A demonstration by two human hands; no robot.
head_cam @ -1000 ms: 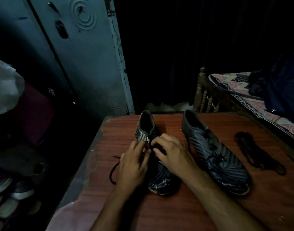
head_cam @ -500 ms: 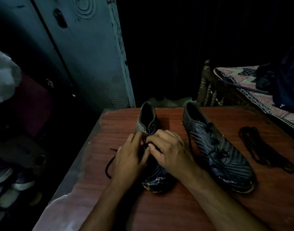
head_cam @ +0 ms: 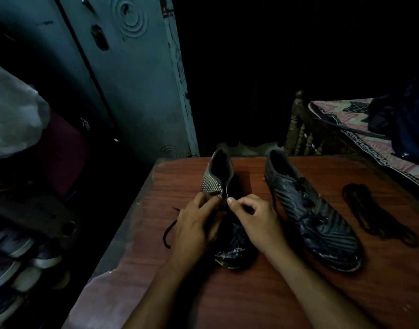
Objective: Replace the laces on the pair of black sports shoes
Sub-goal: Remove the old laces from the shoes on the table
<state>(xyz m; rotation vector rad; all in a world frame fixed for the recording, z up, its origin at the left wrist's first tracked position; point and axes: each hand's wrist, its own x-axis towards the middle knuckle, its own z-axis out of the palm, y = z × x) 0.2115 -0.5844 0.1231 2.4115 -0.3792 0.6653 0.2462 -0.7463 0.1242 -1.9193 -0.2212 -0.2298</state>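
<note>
**Lace work at the top eyelets of the left-hand shoe**

Fingers: the right hand's thumb and forefinger [head_cam: 230, 201] are pinched together on a thin pale strand at the throat of the shoe, other fingers curled loosely. The left hand's fingers [head_cam: 204, 198] are curled in at the same spot over the dark lace; exactly what they grip is hidden in shadow.

Change: a second ago both hands lay flatter over the middle of the shoe; half a second ago they had bunched closer. The right hand [head_cam: 258, 222] has now drawn back and lifted into a clear pinch, and the left hand [head_cam: 194, 226] has slid up toward the collar. Judgement: work has moved to the uppermost eyelets, so this lace is probably near coming free or being fed. Which one cannot be told.

Outward: the near shoe [head_cam: 218, 179] lies toe toward the person on the counter [head_cam: 251, 293], a loose lace end [head_cam: 169, 230] trailing off its left side. The second shoe [head_cam: 310, 217] sits just beside it to the right, laces in place, untouched. A bundle of black laces [head_cam: 379, 217] lies near that shoe, apart from it, unused.

Writing: no brand, label or text is readable; lighting is too dim.
</note>
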